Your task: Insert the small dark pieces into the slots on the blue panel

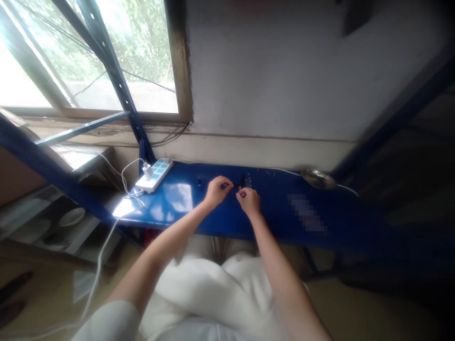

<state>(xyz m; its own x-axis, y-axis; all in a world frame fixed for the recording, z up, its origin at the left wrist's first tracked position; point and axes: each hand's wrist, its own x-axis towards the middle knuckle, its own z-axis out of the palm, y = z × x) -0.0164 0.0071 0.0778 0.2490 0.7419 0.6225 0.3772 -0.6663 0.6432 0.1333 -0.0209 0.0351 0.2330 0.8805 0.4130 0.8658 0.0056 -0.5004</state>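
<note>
Bench: blue table (277, 213), pushed up along the wall, the window (149, 57) off to my left. Daylight from that side glares on the near-left surface; I judge the spot in front of me is easier to see by, away from the glare.

Grip, left hand (218, 191): thumb and forefinger brought together in a fingertip pinch, with a thin dark piece (233, 184) at their tips, pointing toward the other hand. Pinch presumably chosen because the piece is too slight for a fuller grasp.

Grip, right hand (250, 199): fingers curled, tips drawn close together just beside the dark piece. Cannot tell whether they enclose anything; too small and blurred. Both hands meet over the middle of the table, forearms reaching in from either side, which likely steadies fine fingertip work.

Layout: small clear pieces (249, 180) lie just beyond my right hand, near enough, I judge, to pick up without shifting the arm. Tiny pale bits (270, 173) sit farther back to the right. One small dark item (199, 182) lies to the left, apart from the rest, identity unclear.

Periphery: power strip (155, 175) at the left end, white plug (147, 169) seated in it, white cord (101, 255) running off the table's edge; that placement probably spares the work area. Shiny metal dish (318, 178) at the back right, beside the wall, well apart from my hands.
</note>
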